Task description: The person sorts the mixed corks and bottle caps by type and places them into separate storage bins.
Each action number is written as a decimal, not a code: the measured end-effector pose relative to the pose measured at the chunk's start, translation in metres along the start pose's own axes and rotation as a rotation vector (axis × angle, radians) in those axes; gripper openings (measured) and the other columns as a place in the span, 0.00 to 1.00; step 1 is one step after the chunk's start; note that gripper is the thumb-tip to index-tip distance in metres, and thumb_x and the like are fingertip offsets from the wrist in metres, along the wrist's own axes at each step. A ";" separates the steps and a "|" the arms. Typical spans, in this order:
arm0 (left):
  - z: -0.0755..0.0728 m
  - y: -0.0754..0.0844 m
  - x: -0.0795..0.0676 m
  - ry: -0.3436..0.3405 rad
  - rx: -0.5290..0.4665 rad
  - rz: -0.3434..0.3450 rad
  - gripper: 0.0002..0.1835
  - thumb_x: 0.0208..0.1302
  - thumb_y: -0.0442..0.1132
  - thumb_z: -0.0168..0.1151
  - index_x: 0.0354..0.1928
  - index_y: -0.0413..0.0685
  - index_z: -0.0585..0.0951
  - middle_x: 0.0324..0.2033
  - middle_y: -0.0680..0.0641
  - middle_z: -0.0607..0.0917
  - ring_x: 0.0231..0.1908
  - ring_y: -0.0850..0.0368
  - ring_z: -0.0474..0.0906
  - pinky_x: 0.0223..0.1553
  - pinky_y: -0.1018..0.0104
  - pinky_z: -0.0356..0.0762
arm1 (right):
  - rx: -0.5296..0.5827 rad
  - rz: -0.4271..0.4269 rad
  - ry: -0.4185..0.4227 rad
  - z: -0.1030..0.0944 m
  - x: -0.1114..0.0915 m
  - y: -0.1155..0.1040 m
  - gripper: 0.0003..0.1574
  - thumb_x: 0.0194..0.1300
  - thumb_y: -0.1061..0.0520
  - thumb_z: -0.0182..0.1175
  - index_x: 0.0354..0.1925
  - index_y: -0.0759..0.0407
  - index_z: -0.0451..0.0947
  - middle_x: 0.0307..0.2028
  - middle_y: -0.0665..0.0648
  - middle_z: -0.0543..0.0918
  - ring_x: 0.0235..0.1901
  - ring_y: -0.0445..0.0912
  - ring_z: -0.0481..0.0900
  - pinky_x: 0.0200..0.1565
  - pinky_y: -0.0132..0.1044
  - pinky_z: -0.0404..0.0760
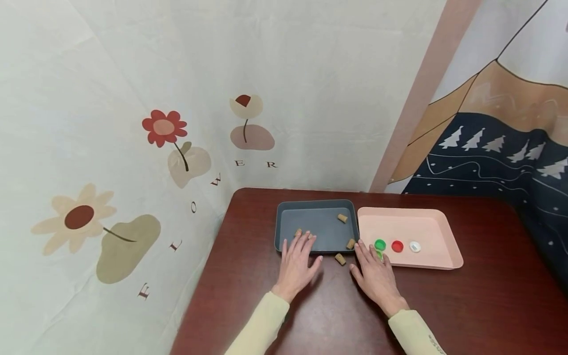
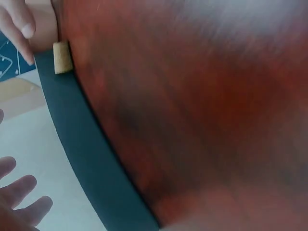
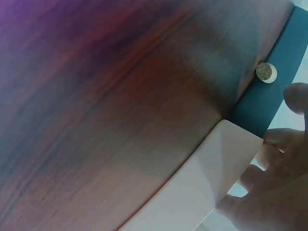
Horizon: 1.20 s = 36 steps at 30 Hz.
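Observation:
My left hand hovers at the front rim of a dark blue-grey tray, its fingers spread and fairly straight. Near those fingertips a cork and another cork piece are partly covered. Farther right, one cork lies at the back of that tray and one at its front right corner. In front of the tray, a cork is on the table. Over the front left corner of a pink tray reaches my right hand, fingers extended. A green cap is partly hidden by it.
Inside the pink tray are another green cap, a red cap and a white cap. Both trays stand side by side on a dark wooden table. A printed curtain hangs behind the table.

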State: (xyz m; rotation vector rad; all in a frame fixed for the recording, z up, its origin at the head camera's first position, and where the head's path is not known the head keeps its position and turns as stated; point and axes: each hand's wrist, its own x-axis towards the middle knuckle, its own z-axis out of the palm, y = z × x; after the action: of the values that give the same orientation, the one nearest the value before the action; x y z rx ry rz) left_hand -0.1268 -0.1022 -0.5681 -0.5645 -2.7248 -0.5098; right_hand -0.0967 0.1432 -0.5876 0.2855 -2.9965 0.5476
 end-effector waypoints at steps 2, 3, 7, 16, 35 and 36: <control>0.001 0.003 -0.006 0.020 0.001 0.026 0.29 0.68 0.53 0.67 0.68 0.51 0.78 0.69 0.46 0.77 0.70 0.43 0.70 0.66 0.29 0.63 | 0.008 -0.002 0.002 0.000 0.000 0.001 0.40 0.75 0.46 0.60 0.75 0.64 0.66 0.76 0.64 0.65 0.74 0.66 0.63 0.68 0.71 0.58; 0.002 0.004 -0.008 0.032 0.007 0.041 0.29 0.67 0.52 0.68 0.67 0.51 0.78 0.68 0.46 0.77 0.69 0.43 0.71 0.65 0.30 0.65 | 0.014 -0.002 0.003 0.000 -0.001 0.001 0.40 0.75 0.46 0.60 0.75 0.64 0.66 0.76 0.64 0.65 0.74 0.66 0.62 0.68 0.71 0.58; 0.006 0.010 -0.016 0.071 0.024 0.110 0.28 0.64 0.51 0.70 0.64 0.52 0.80 0.66 0.46 0.79 0.67 0.43 0.73 0.63 0.31 0.68 | 0.044 0.008 0.006 -0.001 -0.002 0.002 0.39 0.75 0.48 0.60 0.75 0.65 0.66 0.76 0.64 0.65 0.74 0.67 0.61 0.69 0.70 0.57; 0.015 0.028 -0.022 0.042 0.044 0.203 0.28 0.62 0.51 0.72 0.64 0.54 0.82 0.66 0.48 0.79 0.66 0.46 0.75 0.62 0.40 0.73 | 0.096 0.036 0.072 -0.013 -0.006 0.012 0.38 0.74 0.49 0.61 0.74 0.66 0.67 0.74 0.66 0.67 0.73 0.67 0.63 0.68 0.72 0.58; 0.037 0.051 -0.008 -0.093 0.257 0.418 0.26 0.68 0.58 0.65 0.64 0.58 0.81 0.66 0.51 0.78 0.60 0.52 0.77 0.54 0.56 0.79 | 0.103 0.061 0.115 -0.019 -0.014 0.023 0.37 0.75 0.51 0.60 0.74 0.66 0.67 0.74 0.66 0.67 0.73 0.67 0.63 0.68 0.72 0.58; 0.038 0.052 -0.007 -0.097 0.269 0.417 0.26 0.68 0.58 0.65 0.64 0.59 0.81 0.66 0.51 0.78 0.60 0.52 0.77 0.54 0.56 0.79 | 0.103 0.062 0.115 -0.019 -0.014 0.023 0.37 0.74 0.51 0.60 0.74 0.66 0.67 0.74 0.66 0.67 0.73 0.68 0.63 0.68 0.72 0.58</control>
State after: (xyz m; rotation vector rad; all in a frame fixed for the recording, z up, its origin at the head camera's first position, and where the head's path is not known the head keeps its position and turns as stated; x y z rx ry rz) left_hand -0.1069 -0.0448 -0.5904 -1.0668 -2.5933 -0.0112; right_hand -0.0866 0.1737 -0.5793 0.1626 -2.8794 0.7013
